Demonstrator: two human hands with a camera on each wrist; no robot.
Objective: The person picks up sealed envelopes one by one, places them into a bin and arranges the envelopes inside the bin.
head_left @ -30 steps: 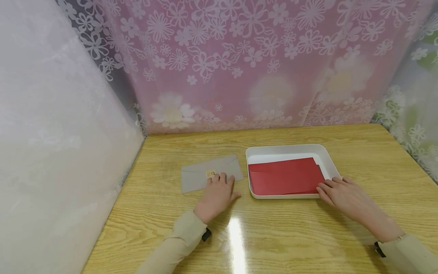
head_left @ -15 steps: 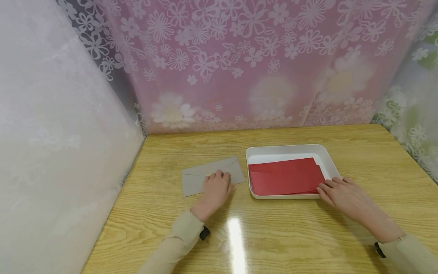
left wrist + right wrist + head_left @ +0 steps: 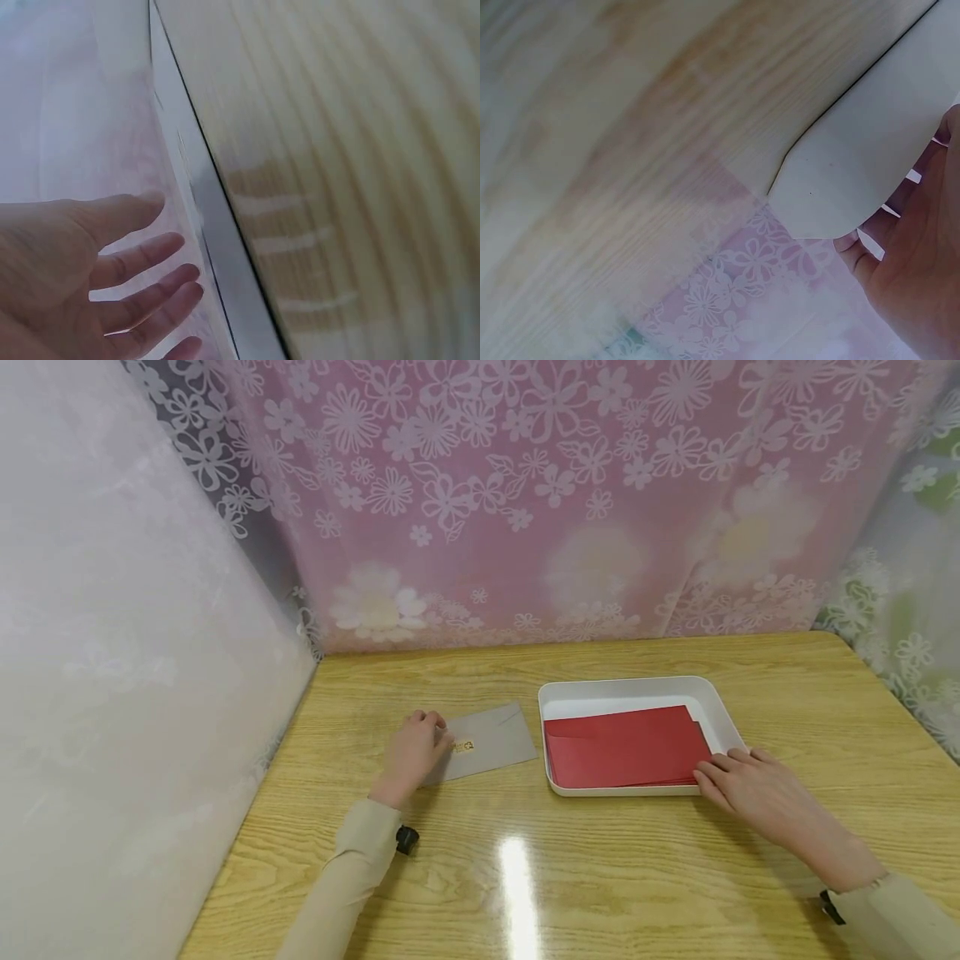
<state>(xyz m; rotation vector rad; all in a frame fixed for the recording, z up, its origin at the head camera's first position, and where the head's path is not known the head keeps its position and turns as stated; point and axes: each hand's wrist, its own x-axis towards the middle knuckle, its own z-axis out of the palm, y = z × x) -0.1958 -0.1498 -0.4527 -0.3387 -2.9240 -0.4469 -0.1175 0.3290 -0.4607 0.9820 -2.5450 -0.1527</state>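
Note:
A grey envelope (image 3: 495,739) with a small gold emblem lies on the table at the left of the tray. Over its left end is my left hand (image 3: 412,750), fingers loosely bent and spread in the left wrist view, with nothing between them; that end is hidden by the hand. Beside the envelope stands a shallow white tray (image 3: 615,687) with several red envelopes (image 3: 622,747) stacked inside. My right hand (image 3: 765,797) grips the tray's front right corner, its fingers hooked over the rim in the right wrist view.
The wooden table (image 3: 600,877) extends to a pink floral curtain (image 3: 487,527) at the back. A pale curtain (image 3: 150,652) hangs along the left side, and a flowered one (image 3: 915,610) on the right. A dark edge of something shows under the red stack.
My left hand first slid the grey envelope slightly to the right and toward me, then moved left off its middle to its left end, uncovering the emblem. My right hand stayed on the tray.

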